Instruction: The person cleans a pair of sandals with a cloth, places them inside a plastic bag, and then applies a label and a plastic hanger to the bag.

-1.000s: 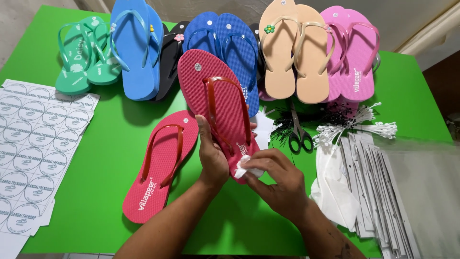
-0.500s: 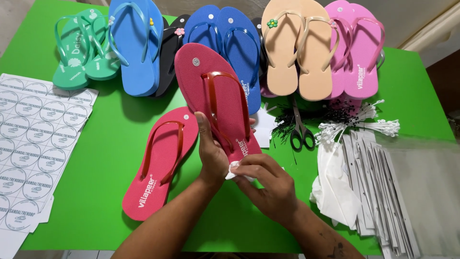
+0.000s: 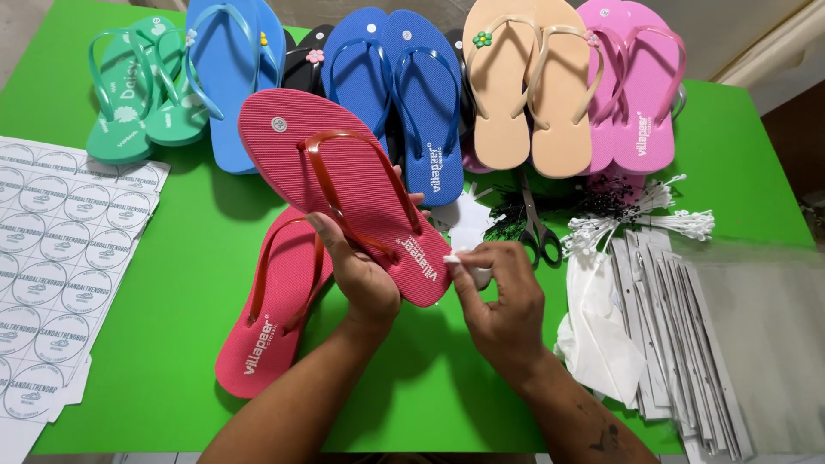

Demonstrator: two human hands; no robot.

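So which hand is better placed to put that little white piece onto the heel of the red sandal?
Probably the right hand: it already pinches the small white piece beside the heel of the red sandal. The left hand is occupied gripping that sandal from underneath.

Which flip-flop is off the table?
The red one gripped at its heel end by the left hand. Its mate lies flat on the green table; the other pairs are at the table's far edge.
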